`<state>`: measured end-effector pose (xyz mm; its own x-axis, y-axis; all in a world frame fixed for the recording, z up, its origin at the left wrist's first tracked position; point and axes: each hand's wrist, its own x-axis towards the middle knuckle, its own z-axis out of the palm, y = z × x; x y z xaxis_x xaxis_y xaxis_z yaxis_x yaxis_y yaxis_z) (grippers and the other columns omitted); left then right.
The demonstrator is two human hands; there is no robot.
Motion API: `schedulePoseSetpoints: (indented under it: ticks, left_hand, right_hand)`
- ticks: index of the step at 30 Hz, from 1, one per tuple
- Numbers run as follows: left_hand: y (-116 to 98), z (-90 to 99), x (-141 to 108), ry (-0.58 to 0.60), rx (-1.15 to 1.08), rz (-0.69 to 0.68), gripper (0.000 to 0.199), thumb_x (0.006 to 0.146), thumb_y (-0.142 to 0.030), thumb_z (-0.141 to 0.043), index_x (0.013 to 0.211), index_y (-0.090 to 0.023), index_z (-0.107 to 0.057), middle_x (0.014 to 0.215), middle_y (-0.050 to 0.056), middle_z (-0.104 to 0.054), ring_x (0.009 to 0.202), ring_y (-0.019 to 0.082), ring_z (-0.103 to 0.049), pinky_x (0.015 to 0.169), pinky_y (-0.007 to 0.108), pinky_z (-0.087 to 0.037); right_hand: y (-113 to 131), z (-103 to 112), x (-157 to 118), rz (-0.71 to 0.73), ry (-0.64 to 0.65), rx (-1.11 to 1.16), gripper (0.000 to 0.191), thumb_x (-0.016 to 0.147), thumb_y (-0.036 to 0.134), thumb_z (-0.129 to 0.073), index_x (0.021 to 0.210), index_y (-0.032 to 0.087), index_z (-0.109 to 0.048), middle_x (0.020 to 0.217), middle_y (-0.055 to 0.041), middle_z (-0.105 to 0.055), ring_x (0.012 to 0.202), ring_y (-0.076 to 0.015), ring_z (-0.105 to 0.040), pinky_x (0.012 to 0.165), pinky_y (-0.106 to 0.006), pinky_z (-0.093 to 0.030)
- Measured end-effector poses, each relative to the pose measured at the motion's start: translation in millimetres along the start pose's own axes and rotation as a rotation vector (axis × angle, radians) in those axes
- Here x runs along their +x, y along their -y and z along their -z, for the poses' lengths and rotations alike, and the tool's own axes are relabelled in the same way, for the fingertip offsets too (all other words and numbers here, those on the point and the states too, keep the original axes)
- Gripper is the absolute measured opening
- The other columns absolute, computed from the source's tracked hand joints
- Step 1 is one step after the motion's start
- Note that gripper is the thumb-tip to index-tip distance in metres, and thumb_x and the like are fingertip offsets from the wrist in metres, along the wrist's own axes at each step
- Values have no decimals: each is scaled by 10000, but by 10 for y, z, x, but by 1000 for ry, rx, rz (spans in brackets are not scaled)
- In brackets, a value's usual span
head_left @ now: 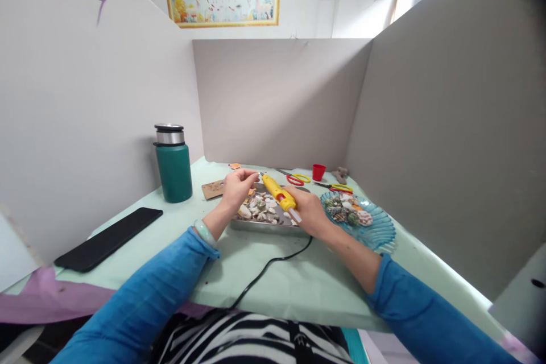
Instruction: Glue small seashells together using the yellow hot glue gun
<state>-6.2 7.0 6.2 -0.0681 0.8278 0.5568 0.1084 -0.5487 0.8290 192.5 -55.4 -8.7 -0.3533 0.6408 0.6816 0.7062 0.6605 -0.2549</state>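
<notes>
Glue gun [276,187], yellow plastic with translucent stick [294,215], in right hand [307,206] over silver metal tray [264,227] of pale shells [261,209].
Clock centred on tray: right hand wraps closed round the handle; left hand [236,186] at 11, fingertips pinched on tiny pale piece [258,175], too small to identify, near gun's tip. Gun probably light, stiff, smooth; best held by handle, off the tip. Tray rim low; blue scalloped dish [386,228] crowds 3; room over pale green cloth [222,273] toward 7, black cord [273,261] crossing at 6.
</notes>
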Motion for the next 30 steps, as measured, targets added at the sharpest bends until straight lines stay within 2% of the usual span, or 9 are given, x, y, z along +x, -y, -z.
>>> schedulePoseSetpoints:
  ticks: [7,13,18,25,30]
  left_hand:
    - [-16,16,-8,-7,77,-32,227,697,-354,-642,760,-138,-666,688,47,-674,592,131,-591,556,229,-442]
    - [-97,20,-71,-54,319,-246,169,752,-311,-584,748,-169,-675,685,24,-669,627,137,-589,602,241,-427]
    - [-120,22,-95,-66,414,-326,159,770,-289,-565,738,-177,-674,667,16,-660,600,130,-571,594,242,-414]
    - [-89,22,-69,-77,329,-245,151,747,-299,-584,729,-174,-668,657,11,-656,615,131,-580,605,241,-429]
    - [-71,15,-33,-35,155,-61,185,712,-333,-620,740,-155,-661,696,39,-676,620,141,-605,582,240,-453]
  right_hand:
    - [-3,-5,0,-55,-33,-23,313,765,177,-494,1062,197,-589,864,-33,-671,753,-185,-592,649,-258,-391]
    - [2,-3,-3,-7,-5,-4,338,741,193,-541,1076,194,-582,918,-40,-676,799,-192,-599,670,-256,-394]
    - [16,1,-2,-18,-8,-19,343,733,177,-540,1073,197,-586,910,-33,-675,779,-186,-596,660,-256,-391]
    - [20,6,3,-40,-13,-30,332,747,195,-525,1073,185,-586,885,-43,-674,771,-196,-594,659,-267,-399]
    - [-10,-10,-3,-11,2,-24,372,729,193,-560,1100,201,-574,958,-41,-675,836,-203,-599,689,-265,-401]
